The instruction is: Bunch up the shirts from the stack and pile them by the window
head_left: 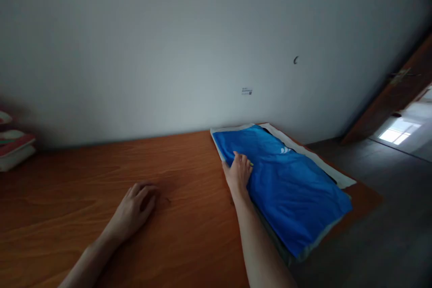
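Note:
On the bare wooden table my left hand [137, 209] rests with its fingers loosely bent and the thumb apart from them; nothing is in it. A blue cloth with a small white print [283, 193] lies spread flat to the right, over pale and dark layers that show along its edges. My right hand [239, 171] lies on the cloth's left part, its fingers curled. A small yellow-green bit [251, 164] sticks out by those fingers; the rest of it is hidden, so its kind cannot be made out.
The brown wooden table [101, 171] runs along a pale wall [151, 54]. Red and white items [16, 146] stand at the far left. A small label [246, 91] is on the wall. Beyond the table's right edge are a grey floor [381, 180] and a brown door [388, 90].

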Available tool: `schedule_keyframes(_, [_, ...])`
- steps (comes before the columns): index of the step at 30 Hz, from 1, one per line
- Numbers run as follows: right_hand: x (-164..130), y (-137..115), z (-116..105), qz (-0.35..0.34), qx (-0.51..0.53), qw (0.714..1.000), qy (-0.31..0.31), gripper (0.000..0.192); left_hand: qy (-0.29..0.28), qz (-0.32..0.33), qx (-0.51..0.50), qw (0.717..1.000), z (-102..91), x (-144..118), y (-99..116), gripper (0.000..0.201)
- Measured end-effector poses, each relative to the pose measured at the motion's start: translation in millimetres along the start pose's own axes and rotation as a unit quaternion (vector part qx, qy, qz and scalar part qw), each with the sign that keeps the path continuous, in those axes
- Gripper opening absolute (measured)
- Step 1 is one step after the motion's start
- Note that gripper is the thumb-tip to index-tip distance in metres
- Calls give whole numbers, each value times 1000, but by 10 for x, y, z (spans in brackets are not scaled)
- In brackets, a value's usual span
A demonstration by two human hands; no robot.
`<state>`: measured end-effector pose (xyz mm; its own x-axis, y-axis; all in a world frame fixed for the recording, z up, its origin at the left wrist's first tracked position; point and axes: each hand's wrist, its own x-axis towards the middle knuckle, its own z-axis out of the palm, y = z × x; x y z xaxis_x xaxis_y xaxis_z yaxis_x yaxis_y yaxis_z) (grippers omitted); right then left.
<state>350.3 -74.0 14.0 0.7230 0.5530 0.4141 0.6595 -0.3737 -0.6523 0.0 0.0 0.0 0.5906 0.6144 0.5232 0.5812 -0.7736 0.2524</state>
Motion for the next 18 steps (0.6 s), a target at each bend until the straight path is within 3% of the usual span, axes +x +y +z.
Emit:
schedule_keyframes(3, [-31, 16, -65, -9, -153, 988, -27, 28, -4, 0, 2, 1000, -9, 0, 15, 29])
schedule_keyframes(8, [22, 20, -128, 4, -148, 987, -55, 23, -19, -5, -1, 1000, -15, 2, 26, 28])
schedule_keyframes(11, [34, -18, -118, 10, -77, 997, -10, 23, -20, -5, -4, 1000, -10, 4, 25, 29])
schedule_keyframes(14, [-11, -129, -60, -42, 56, 995, 70, 23, -21, -11, -4, 1000, 8, 1, 28, 28])
schedule_keyframes(16, [-101, -272, -23, -109, 184, 972, 97, 22, -20, -22, -7, 1000, 20, -6, 40, 29])
schedule_keyframes(18, [-245, -464, -20, -173, 306, 936, 34, 23, -17, -46, -12, 999, 21, -19, 63, 35])
